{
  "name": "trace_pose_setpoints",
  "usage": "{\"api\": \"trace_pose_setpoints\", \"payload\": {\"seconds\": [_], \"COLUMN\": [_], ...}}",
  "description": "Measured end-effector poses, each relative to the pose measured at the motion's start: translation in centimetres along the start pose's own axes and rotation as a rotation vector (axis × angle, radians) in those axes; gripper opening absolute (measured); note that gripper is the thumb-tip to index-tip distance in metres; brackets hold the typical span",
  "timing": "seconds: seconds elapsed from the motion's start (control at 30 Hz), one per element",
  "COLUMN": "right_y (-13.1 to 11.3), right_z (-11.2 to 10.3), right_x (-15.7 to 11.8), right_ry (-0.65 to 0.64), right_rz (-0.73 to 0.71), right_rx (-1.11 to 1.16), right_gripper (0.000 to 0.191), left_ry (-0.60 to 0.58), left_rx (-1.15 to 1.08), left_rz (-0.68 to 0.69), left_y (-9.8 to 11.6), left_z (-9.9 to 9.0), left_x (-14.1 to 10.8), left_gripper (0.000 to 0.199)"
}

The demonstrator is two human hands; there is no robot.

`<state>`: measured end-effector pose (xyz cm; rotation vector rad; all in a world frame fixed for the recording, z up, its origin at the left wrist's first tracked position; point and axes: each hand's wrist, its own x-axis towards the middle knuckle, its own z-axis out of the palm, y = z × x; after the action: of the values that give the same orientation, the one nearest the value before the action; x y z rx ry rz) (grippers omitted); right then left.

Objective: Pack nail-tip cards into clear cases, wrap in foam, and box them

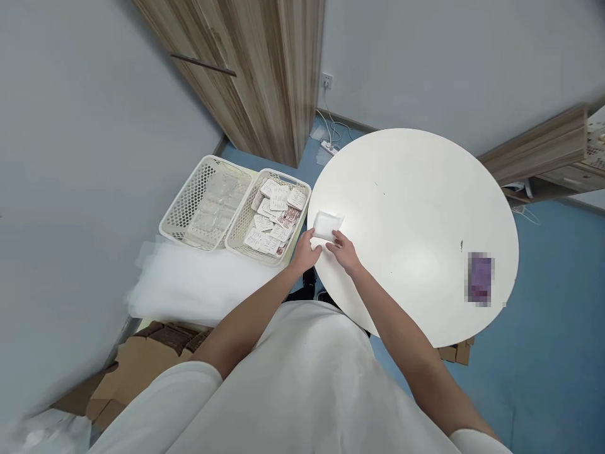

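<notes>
A small, flat white wrapped packet point(327, 224) lies at the near left edge of the round white table point(406, 189). Its wrapping looks thin and translucent, and one corner sticks out at the right. My left hand point(305, 253) grips the packet's lower left side with its fingertips. At the lower right side, my right hand point(345, 252) has its fingers curled on the wrapping. What is inside the packet is hidden.
Left of the table, a white basket point(230, 244) holds many printed cards; another basket point(165, 221) contains clear plastic bags. White foam sheets point(203, 284) are stacked in front, above cardboard boxes point(137, 366). A blurred purple item point(481, 277) is on the table's right. A power strip point(329, 147) lies behind.
</notes>
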<state>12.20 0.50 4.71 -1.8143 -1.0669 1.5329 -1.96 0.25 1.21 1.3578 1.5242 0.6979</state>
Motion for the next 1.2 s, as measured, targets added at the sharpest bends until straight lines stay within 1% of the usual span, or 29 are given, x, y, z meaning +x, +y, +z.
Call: {"api": "trace_pose_setpoints", "payload": {"seconds": [0.07,0.17,0.27,0.37,0.53,0.67,0.77,0.9,0.97,1.03,1.1,1.2], "right_y": [-0.2,0.0,0.3,0.3,0.3,0.7,1.1,2.0,2.5,2.8,3.0,2.9], "right_z": [0.5,0.9,0.9,0.8,0.5,-0.1,-1.1,-3.1,-4.3,-5.5,-6.8,-8.4], "right_x": [0.5,0.7,0.6,0.4,0.0,-0.9,-2.2,-4.5,-5.6,-6.6,-7.3,-8.1], "right_ry": [0.001,0.008,0.010,0.012,0.032,0.061,0.074,0.089,0.136,0.175,0.194,0.176], "right_rz": [-0.011,-0.028,-0.035,-0.030,-0.038,-0.041,-0.036,0.008,0.009,0.014,0.031,0.035], "right_rx": [0.020,0.018,0.007,-0.011,-0.030,-0.027,-0.009,0.008,0.010,0.015,0.035,0.060], "right_gripper": [0.064,0.066,0.066,0.066,0.067,0.068,0.065,0.063,0.060,0.060,0.061,0.060], "left_ry": [0.005,-0.013,-0.033,-0.027,-0.026,-0.008,-0.010,-0.005,-0.025,-0.068,-0.136,-0.290], "left_rx": [0.015,0.043,0.052,0.056,0.014,-0.023,-0.058,-0.077,-0.057,-0.006,0.074,0.211], "left_rz": [0.005,0.020,0.043,0.051,0.010,-0.029,-0.054,-0.076,-0.094,-0.110,-0.122,-0.100], "left_y": [0.0,-0.1,-0.3,-0.3,0.3,0.8,0.8,0.6,0.5,0.6,1.0,2.3], "left_z": [-0.4,-0.5,-0.3,-0.1,-0.2,-0.2,0.0,0.2,0.1,-0.3,-0.8,-1.8], "left_x": [0.4,0.5,0.2,-0.1,-0.3,-0.9,-1.3,-1.6,-1.7,-2.0,-2.4,-3.2], "left_gripper": [0.057,0.059,0.061,0.060,0.058,0.057,0.057,0.057,0.057,0.057,0.056,0.056]}}
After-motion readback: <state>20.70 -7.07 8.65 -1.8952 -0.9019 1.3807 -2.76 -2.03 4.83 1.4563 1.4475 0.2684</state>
